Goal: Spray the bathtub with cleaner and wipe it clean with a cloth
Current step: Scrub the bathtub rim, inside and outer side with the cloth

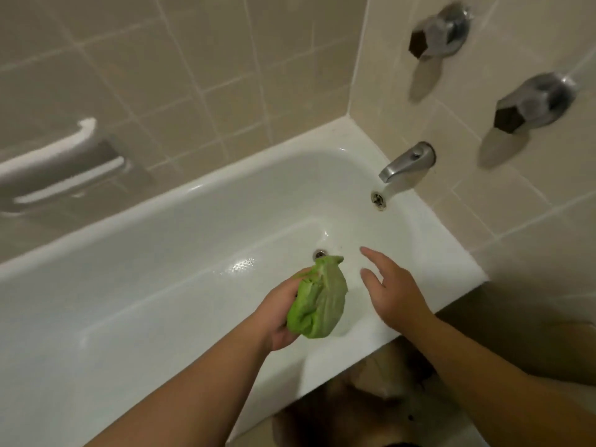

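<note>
A white bathtub [167, 253] fills the middle of the view, its floor wet and shiny near the drain [320, 253]. My left hand [283, 311] grips a bunched green cloth [317, 301] held above the tub's near side, just in front of the drain. To the right of the cloth, my right hand [392, 285] hovers over the tub with its fingers spread and holds nothing. No spray bottle is in view.
A metal spout [406, 162] sticks out of the tiled end wall, with the overflow [378, 199] below it and two tap handles [438, 30] [532, 104] above. A white grab handle [61, 156] is fixed to the far tiled wall. The tub's near rim [354, 359] meets the floor.
</note>
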